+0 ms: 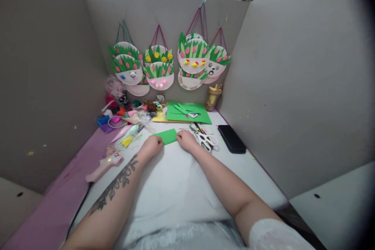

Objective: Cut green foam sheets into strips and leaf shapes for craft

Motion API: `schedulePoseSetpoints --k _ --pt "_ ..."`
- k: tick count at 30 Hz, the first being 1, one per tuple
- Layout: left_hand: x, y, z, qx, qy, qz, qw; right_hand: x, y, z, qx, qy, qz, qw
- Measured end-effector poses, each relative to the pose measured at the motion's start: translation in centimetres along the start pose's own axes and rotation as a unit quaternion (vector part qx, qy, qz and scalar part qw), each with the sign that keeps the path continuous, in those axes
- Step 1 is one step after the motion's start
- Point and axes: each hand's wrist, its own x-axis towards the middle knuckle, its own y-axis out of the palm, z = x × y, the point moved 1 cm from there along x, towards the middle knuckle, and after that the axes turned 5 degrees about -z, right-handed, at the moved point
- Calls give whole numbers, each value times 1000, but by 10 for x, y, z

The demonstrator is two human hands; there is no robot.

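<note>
A strip of green paper (167,136) is stretched between my two hands, just above or on the white table covering. My left hand (152,145) is closed on its left end. At the right end my right hand (186,139) pinches the paper, its fingers curled. White-handled scissors (205,139) lie right beside my right hand, with dark pens partly under them. Behind the strip rests a stack of larger green sheets (189,106), with cut green pieces on top.
A pink glue gun (107,164) with a cord lies at left. Craft supplies (129,121) are heaped at the back left. A black case (231,139) and a yellow-lidded cup (213,97) stand right. Decorated paper-plate baskets (159,82) hang on the grey partition (140,8).
</note>
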Motion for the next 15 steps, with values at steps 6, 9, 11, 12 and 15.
schedulePoseSetpoints --k 6,9,11,12,15 --pt "0 -2 1 46 -27 21 998 -2 -1 1 -30 32 -7 999" --pt "-4 -5 6 68 -42 34 996 -3 -2 0 -15 56 -9 998" --pt "-7 -8 11 67 -57 31 996 -3 -3 -2 -1 67 -12 998" --pt "-8 -9 12 60 -51 24 997 -3 -3 -3 6 67 -13 998" --pt "-11 -11 13 29 35 21 999 -3 -3 -4 25 33 -15 999"
